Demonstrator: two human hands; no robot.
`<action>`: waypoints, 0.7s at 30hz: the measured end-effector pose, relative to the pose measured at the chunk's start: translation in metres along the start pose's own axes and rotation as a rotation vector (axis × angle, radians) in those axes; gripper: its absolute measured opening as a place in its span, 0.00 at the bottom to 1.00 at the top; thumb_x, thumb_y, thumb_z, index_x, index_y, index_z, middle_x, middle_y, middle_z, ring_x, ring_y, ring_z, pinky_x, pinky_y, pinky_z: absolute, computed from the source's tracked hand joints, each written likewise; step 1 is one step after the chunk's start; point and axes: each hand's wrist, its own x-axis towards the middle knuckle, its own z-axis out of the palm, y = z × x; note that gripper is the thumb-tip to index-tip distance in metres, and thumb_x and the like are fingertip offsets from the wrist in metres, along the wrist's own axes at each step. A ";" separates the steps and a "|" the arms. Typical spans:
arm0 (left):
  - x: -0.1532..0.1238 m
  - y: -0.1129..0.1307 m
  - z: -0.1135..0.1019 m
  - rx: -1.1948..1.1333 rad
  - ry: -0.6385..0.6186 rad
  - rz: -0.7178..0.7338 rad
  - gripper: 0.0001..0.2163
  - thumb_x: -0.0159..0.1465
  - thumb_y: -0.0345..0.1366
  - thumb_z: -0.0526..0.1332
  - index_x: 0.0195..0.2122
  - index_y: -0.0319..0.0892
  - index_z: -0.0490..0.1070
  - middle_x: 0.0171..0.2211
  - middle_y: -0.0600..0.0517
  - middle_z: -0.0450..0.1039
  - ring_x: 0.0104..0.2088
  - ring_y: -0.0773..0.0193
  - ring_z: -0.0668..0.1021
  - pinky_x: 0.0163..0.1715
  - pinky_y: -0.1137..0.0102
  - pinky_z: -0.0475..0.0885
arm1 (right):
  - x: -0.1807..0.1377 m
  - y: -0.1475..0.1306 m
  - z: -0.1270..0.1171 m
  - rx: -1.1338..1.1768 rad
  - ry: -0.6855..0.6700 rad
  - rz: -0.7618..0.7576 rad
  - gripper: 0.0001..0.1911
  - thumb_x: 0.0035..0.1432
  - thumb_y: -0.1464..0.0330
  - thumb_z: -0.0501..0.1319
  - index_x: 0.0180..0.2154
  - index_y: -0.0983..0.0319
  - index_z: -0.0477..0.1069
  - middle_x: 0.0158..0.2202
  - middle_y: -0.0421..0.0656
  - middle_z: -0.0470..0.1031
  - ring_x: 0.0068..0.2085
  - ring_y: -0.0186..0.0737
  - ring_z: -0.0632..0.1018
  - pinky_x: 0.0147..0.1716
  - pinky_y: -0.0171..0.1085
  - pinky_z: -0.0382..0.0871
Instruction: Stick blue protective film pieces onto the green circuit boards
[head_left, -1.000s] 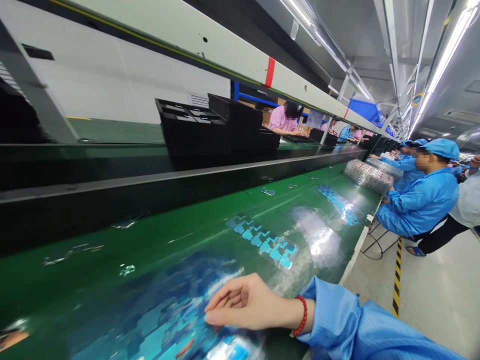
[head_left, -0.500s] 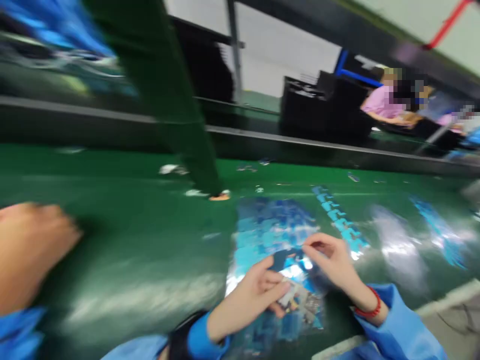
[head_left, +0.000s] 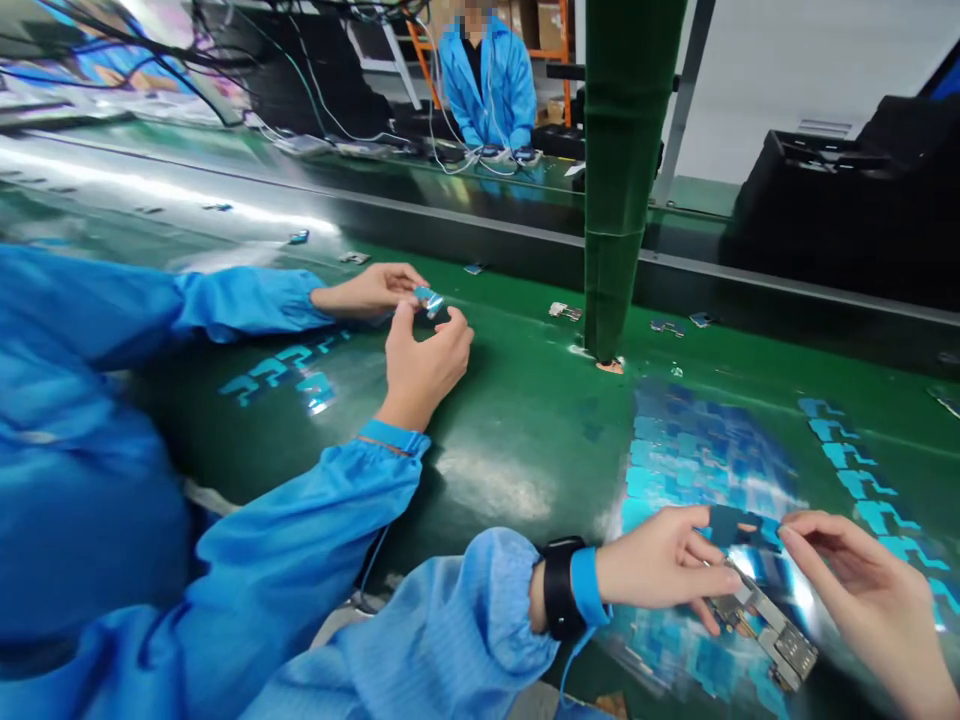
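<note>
My left hand (head_left: 660,565), with a black strap on the wrist, is closed on a small circuit board (head_left: 776,632) held low over a clear sheet of blue stickers (head_left: 697,450) on the green belt (head_left: 525,430). Its thumb and forefinger also touch a dark blue film piece (head_left: 731,525). My right hand (head_left: 862,590) comes in from the right and pinches the other end of that film with thumb and forefinger.
A co-worker in blue sleeves sits close on my left, both hands (head_left: 420,350) around a tiny blue part (head_left: 430,298). A green post (head_left: 622,180) stands on the belt ahead. Black trays (head_left: 847,190) are stacked at the back right. Another sticker strip (head_left: 862,480) lies at the right.
The view has swung left, bringing the co-worker's arms and hands into sight. My two hands stay together over the sticker sheet, now pinching the dark film between them.
</note>
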 end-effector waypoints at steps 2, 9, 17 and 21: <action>0.001 0.001 0.000 -0.018 0.064 -0.007 0.19 0.53 0.39 0.67 0.44 0.41 0.66 0.27 0.55 0.74 0.24 0.66 0.78 0.23 0.72 0.73 | -0.001 -0.006 0.000 -0.020 0.045 -0.073 0.05 0.51 0.65 0.67 0.30 0.58 0.73 0.32 0.40 0.76 0.34 0.37 0.77 0.38 0.31 0.72; -0.001 0.017 -0.001 -0.066 0.274 0.064 0.17 0.59 0.36 0.64 0.50 0.39 0.70 0.39 0.48 0.78 0.42 0.59 0.79 0.42 0.67 0.75 | 0.005 -0.029 -0.004 0.220 0.023 0.054 0.02 0.53 0.68 0.66 0.30 0.57 0.74 0.30 0.40 0.77 0.36 0.38 0.78 0.37 0.34 0.71; -0.009 0.032 -0.002 -0.198 0.199 -0.020 0.17 0.55 0.28 0.61 0.47 0.42 0.74 0.41 0.50 0.79 0.43 0.62 0.78 0.40 0.73 0.73 | 0.007 -0.036 -0.004 0.369 -0.153 0.274 0.03 0.48 0.68 0.70 0.27 0.58 0.77 0.29 0.41 0.79 0.36 0.39 0.79 0.34 0.35 0.73; -0.009 0.033 -0.003 -0.209 0.128 -0.017 0.19 0.54 0.25 0.60 0.47 0.42 0.75 0.37 0.53 0.80 0.41 0.64 0.79 0.40 0.76 0.73 | 0.008 -0.039 -0.006 0.381 -0.157 0.315 0.03 0.47 0.69 0.71 0.27 0.58 0.78 0.26 0.38 0.78 0.27 0.32 0.76 0.29 0.30 0.72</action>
